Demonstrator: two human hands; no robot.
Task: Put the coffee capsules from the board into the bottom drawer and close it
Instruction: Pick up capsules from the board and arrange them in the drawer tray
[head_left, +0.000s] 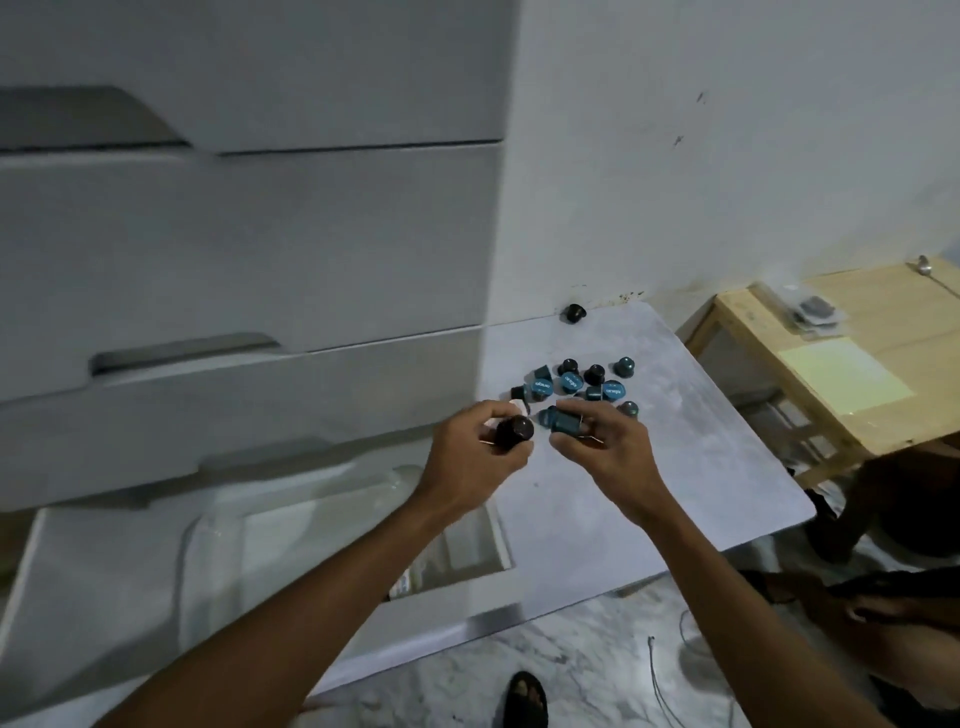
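Note:
Several blue and dark coffee capsules (587, 384) lie clustered on a pale grey board (691, 467) on the floor. One dark capsule (575, 313) sits alone at the board's far edge by the wall. My left hand (478, 447) grips a dark capsule (514, 432) above the board's left edge. My right hand (608, 447) pinches a blue capsule (563, 422) just right of it. The bottom drawer (104, 597) of the white drawer unit stands pulled open at lower left, with clear containers (291, 525) inside.
The shut upper drawers (249, 234) rise at left. A wooden stool-like table (852, 364) with papers and a spoon stands at right. Another person's leg and hand (883, 603) are at lower right. My sandalled foot (525, 699) and a thin cord (670, 691) lie on the marble floor.

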